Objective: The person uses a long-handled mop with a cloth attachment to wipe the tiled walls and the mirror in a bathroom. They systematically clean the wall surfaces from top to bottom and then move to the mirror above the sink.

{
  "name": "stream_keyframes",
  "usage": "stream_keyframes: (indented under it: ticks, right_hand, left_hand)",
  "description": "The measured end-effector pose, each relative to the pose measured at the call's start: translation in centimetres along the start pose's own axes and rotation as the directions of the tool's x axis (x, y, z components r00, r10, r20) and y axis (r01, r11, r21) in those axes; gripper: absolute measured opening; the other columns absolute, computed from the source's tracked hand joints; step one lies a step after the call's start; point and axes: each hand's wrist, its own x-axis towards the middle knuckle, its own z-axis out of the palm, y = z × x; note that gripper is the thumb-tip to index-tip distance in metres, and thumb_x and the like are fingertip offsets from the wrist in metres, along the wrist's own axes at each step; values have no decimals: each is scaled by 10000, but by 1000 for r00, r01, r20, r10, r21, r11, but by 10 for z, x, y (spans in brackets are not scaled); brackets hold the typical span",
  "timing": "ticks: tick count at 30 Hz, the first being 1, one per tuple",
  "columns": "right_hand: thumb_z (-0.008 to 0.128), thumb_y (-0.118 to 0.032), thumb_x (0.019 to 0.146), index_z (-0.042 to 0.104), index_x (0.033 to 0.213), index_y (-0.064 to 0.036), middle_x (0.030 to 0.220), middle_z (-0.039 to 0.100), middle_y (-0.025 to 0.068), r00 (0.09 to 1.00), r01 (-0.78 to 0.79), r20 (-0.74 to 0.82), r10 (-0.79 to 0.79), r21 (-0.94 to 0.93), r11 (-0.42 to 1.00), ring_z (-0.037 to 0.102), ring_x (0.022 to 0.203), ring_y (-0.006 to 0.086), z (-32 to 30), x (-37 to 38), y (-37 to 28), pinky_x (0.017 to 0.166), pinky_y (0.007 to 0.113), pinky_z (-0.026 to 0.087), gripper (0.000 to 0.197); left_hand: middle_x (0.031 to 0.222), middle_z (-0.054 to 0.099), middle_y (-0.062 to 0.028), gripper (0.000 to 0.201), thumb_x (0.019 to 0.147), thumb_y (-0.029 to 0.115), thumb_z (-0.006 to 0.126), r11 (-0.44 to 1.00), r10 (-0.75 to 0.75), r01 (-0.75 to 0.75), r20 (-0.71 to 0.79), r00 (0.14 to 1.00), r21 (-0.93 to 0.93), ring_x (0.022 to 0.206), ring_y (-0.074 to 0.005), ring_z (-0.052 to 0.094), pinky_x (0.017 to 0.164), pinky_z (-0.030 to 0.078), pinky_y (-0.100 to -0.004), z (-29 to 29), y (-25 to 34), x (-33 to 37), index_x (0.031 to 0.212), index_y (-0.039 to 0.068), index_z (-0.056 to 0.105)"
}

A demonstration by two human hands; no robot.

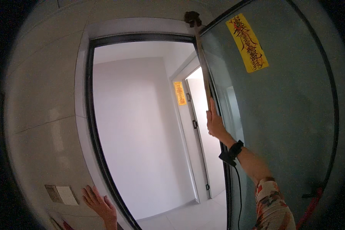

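Note:
My right hand [216,123] is raised and wrapped round the lower end of a long, thin wooden-looking stick [205,69], with one finger stretched along it. At the stick's upper end a dark brown, ragged-looking head [193,19] meets the top right corner of the door frame [142,37]. What kind of tool this is cannot be made out for sure. Low on the left, my left hand [100,204] holds nothing, its fingers spread against the tiled wall beside the frame. Close to those fingers is a wall switch plate [68,195].
A frosted glass door [295,115] with a dark edge stands swung out on the right, bearing a yellow paper strip [248,43]. Through the doorway are a pale wall [134,122], another yellow strip [179,93] and a white door [209,142]. A black cable [239,191] hangs from my right wrist's strap.

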Motion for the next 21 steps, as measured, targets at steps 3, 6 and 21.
stream_keyframes:
  ticks: [3, 6, 21]
  right_hand:
    - [284, -238, 936, -56, 1365, -201, 481, 433, 37, 1000, 11, -14, -11, 27, 1000, 388, 328, 120, 13, -29, 0, 302, 275, 403, 549]
    - [291, -233, 937, -45, 1368, -195, 488, 449, 41, 999, -38, 9, 37, 21, 999, 409, 342, 135, 18, -48, -2, 327, 283, 399, 548]
    - [341, -263, 915, 288, 1231, -41, 624, 544, 109, 869, 393, -230, -438, -218, 893, 500, 396, 166, 2, 167, 51, 356, 305, 445, 390]
  left_hand:
    - [1386, 183, -190, 459, 905, 211, 314, 1000, 13, -14, -34, 999, -7, 1279, -386, 147, 1007, 132, -550, 2, 0, 0, 1324, 38, 239]
    - [1387, 180, -188, 459, 907, 220, 310, 999, 33, -35, -66, 997, -21, 1278, -387, 150, 1005, 133, -551, 6, -3, -2, 1324, 42, 237]
    - [1378, 203, -193, 473, 881, 178, 349, 999, -36, 35, 26, 999, 7, 1270, -393, 163, 1007, 133, -552, 7, -6, -8, 1321, 36, 249]
